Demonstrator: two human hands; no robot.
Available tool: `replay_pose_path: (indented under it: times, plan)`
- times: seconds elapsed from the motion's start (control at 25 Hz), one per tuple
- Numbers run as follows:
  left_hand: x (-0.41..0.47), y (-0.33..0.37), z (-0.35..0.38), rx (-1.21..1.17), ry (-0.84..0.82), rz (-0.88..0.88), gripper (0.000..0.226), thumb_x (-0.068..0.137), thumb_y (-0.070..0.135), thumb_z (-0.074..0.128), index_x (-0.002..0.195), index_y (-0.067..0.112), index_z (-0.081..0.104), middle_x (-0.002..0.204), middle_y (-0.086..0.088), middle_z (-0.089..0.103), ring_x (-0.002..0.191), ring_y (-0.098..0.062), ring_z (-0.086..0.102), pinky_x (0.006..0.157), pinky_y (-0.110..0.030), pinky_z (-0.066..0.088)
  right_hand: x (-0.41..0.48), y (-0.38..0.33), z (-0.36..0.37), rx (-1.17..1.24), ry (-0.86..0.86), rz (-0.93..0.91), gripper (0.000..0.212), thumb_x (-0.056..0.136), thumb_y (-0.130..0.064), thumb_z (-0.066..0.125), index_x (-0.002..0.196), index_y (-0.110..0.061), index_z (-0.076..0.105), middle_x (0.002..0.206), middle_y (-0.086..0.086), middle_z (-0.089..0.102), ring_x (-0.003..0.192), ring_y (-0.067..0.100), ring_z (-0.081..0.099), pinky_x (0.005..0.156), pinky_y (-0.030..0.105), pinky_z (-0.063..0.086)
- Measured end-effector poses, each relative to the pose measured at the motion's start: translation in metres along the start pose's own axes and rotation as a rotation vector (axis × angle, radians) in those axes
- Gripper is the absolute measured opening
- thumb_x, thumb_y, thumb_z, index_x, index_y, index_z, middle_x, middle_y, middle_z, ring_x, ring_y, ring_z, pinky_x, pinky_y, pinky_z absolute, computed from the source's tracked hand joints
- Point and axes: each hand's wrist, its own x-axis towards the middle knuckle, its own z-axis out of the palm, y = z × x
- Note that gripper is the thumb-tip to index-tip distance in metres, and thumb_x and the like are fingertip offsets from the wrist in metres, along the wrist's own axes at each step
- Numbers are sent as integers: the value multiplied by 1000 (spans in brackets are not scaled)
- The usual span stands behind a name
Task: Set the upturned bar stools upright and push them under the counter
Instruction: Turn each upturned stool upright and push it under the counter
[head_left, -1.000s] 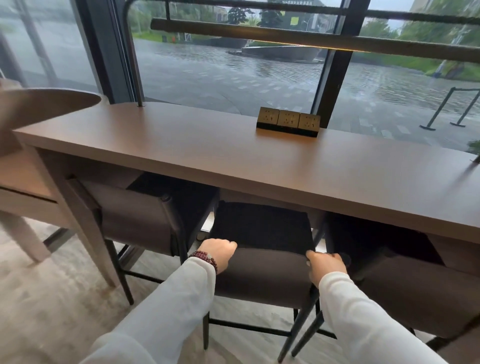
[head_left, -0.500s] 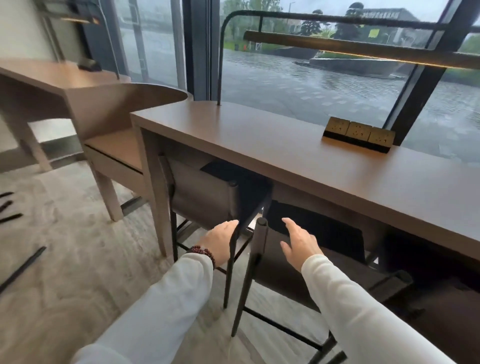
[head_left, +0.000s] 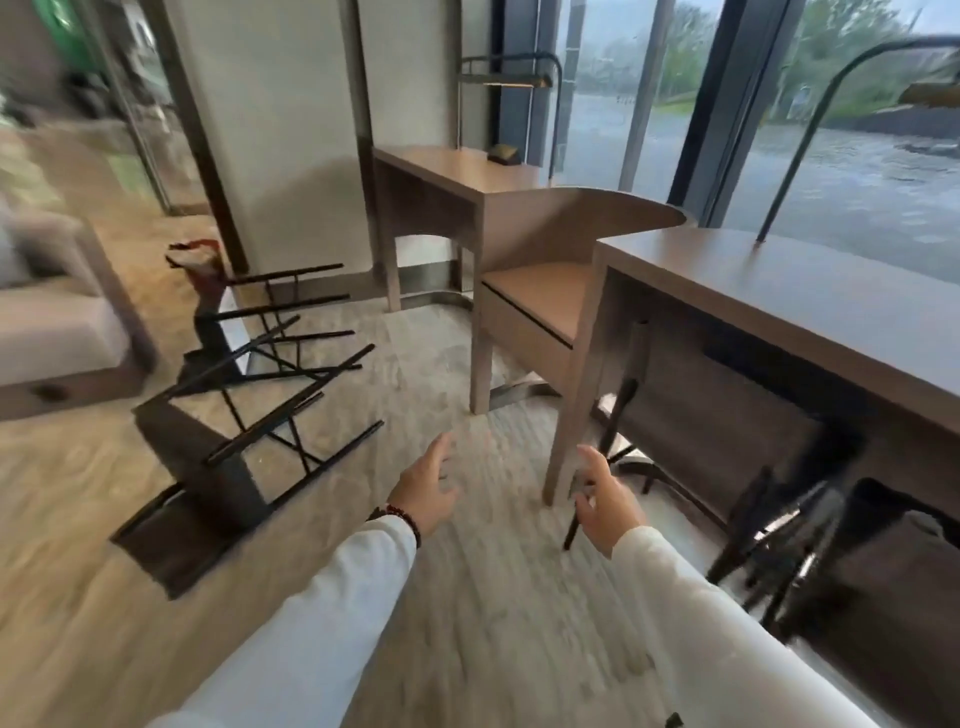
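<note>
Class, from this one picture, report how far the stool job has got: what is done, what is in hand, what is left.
Done: upright stools stand tucked under the counter. In hand: nothing; the left hand and right hand hang open above the floor. Left: the upturned stools lie legs-up on the floor to the left; blur hides their exact count.

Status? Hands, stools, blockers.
Open, empty: left hand, right hand. On floor left, upturned stools, untouched. Under counter, other stools tucked. No obstacle seen between.

Grey sofa (head_left: 52, 322), curved wooden bench (head_left: 540, 293)
</note>
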Motion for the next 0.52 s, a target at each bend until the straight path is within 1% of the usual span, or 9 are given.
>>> replay_pose_path:
  times: [0.12, 0.24, 0.4, 0.52]
  plan:
    - [-23, -56, -77, -28, 100, -106, 75, 86, 1, 58, 148, 23, 21, 141, -5, 46, 123, -17, 51, 97, -24, 40, 15, -65, 69, 24, -119, -60, 62, 91, -5, 44, 145, -29, 23, 129, 2, 55, 106, 17, 57, 93, 29, 42]
    - [-45, -106, -139, -47, 221, -200, 74, 88, 3, 57, 148, 25, 20, 143, -4, 44, 125, -16, 48, 94, -22, 37, 32, -126, 130, 28, -223, -153, 64, 91, -3, 45, 144, -30, 24, 129, 2, 53, 107, 17, 57, 93, 27, 44]
    - [-60, -159, -200, -48, 367, -313, 75, 88, 5, 58, 148, 26, 19, 144, -4, 42, 128, -19, 46, 101, -30, 39, 63, -192, 198, -1, -335, -275, 65, 91, -4, 44, 145, -31, 21, 126, -1, 53, 100, 13, 56, 90, 28, 48]
    - [-54, -200, -244, -59, 421, -362, 76, 87, 4, 57, 148, 25, 17, 145, -5, 40, 129, -21, 45, 102, -33, 39, 99, -237, 250, -22, -410, -354, 65, 91, -7, 44, 144, -34, 19, 122, -7, 52, 97, 13, 59, 84, 29, 52]
